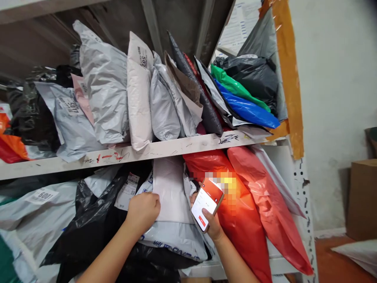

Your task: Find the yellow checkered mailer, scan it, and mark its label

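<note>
My left hand (143,212) is curled, its fingers gripping the left edge of a white mailer parcel (171,192) that stands on the lower shelf. My right hand (211,225) holds a phone (207,203) upright with its lit red and white screen toward me. The phone is in front of a red plastic parcel (235,212). A black plastic bag (94,224) lies just left of my left hand, and a grey parcel (173,239) lies under the white one.
A metal rack's upper shelf board (141,151) carries several upright parcels: grey, white, black, green (235,88) and blue (247,108). A second red parcel (271,208) leans at the right. A cardboard box (362,196) stands by the wall at the right, on an orange floor.
</note>
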Available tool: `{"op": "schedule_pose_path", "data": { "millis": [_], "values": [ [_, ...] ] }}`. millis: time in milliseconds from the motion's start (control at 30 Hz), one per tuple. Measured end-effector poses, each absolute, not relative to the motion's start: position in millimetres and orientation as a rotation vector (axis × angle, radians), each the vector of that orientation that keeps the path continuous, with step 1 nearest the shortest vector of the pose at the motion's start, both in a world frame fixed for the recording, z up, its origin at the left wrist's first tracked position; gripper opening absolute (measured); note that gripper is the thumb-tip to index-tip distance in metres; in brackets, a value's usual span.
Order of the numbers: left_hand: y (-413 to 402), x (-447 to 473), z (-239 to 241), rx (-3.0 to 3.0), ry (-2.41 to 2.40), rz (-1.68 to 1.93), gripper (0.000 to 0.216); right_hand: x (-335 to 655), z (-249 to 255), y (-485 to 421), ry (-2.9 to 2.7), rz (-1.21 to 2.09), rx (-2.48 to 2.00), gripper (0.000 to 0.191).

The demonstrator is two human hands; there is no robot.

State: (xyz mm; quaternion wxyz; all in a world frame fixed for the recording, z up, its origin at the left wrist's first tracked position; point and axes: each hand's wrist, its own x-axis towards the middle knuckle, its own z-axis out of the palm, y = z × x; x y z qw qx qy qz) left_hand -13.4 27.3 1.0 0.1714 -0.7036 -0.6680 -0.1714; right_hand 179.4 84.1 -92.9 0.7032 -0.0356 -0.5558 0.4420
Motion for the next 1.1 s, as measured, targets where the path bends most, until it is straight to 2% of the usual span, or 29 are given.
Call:
{"op": "schedule_pose_path", "data": {
  "millis": [100, 200, 267, 367, 500, 667, 767, 833, 967, 1033, 1100],
  "values": [
    [23, -5, 5, -1.947, -1.970, -0.480, 0.035, 178, -94, 83, -1.276, 0.958, -0.124, 0.049],
    [24, -12, 0, -2.028, -1.966, -0.665, 0.024, 178, -93, 80, -1.289, 0.945, -0.163, 0.045],
    [26, -23, -7, -2.111, -1.918, -0.916, 0.020, 177, -92, 79, -1.291, 0.934, -0.186, 0.040],
    [25, -38, -19, -2.146, -1.817, -1.342, 0.027, 177, -91, 77, -1.305, 0.914, -0.216, 0.036],
    [17, -45, -32, -1.895, -1.762, -1.614, 0.027, 175, -89, 76, -1.316, 0.891, -0.221, 0.037],
    [17, -48, -44, -1.614, -1.758, -2.235, 0.028, 174, -88, 74, -1.330, 0.878, -0.237, 0.039],
    [15, -58, -46, -1.387, -1.659, -2.447, 0.030, 177, -87, 73, -1.347, 0.886, -0.255, 0.042],
    [8, -68, -45, -1.307, -1.714, -2.329, 0.031, 176, -86, 74, -1.346, 0.898, -0.257, 0.043],
    [-9, -80, -30, -1.403, -1.916, -1.344, 0.012, 166, -86, 70, -1.302, 0.899, -0.258, 0.047],
    [-11, -75, -16, -1.483, -1.794, -0.938, 0.027, 159, -88, 63, -1.267, 0.887, -0.279, 0.047],
    [-9, -65, 1, -1.815, -1.636, -0.568, 0.047, 154, -94, 51, -1.222, 0.872, -0.310, 0.045]
  ]
}}
